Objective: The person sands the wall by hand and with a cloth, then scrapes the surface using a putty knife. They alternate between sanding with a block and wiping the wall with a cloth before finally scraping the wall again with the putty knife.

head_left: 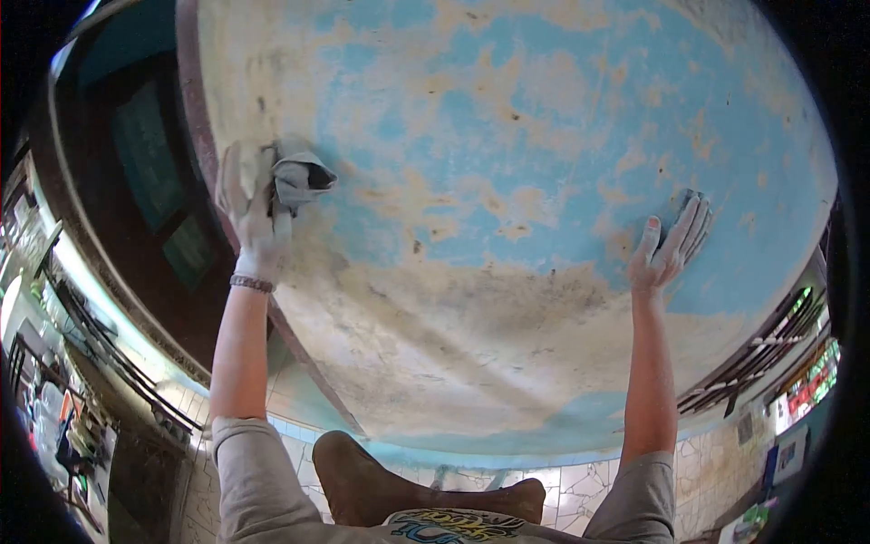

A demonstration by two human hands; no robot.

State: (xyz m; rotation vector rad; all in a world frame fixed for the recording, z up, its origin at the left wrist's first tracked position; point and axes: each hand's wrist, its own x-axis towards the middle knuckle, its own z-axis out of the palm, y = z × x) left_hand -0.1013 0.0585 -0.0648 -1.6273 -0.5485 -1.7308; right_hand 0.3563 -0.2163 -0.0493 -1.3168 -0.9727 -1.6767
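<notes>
A wall point(471, 199) with patchy blue and cream paint fills the middle of the head view. At its left edge, my left hand point(249, 195), dusted white, is closed on a crumpled grey cloth point(301, 177). My right hand point(672, 245) rests against the blue part at the right, also whitened. Its thumb stands apart from the fingers, which cover part of a dark, thin piece point(691, 196) showing at their tips; what it is cannot be made out.
A dark wooden door point(154, 172) stands left of the wall. Cluttered items point(68, 435) lie at the lower left. Dark rods point(743, 363) lean at the right. Below is a tiled floor point(580, 490), with brown fabric point(381, 490) in front of my body.
</notes>
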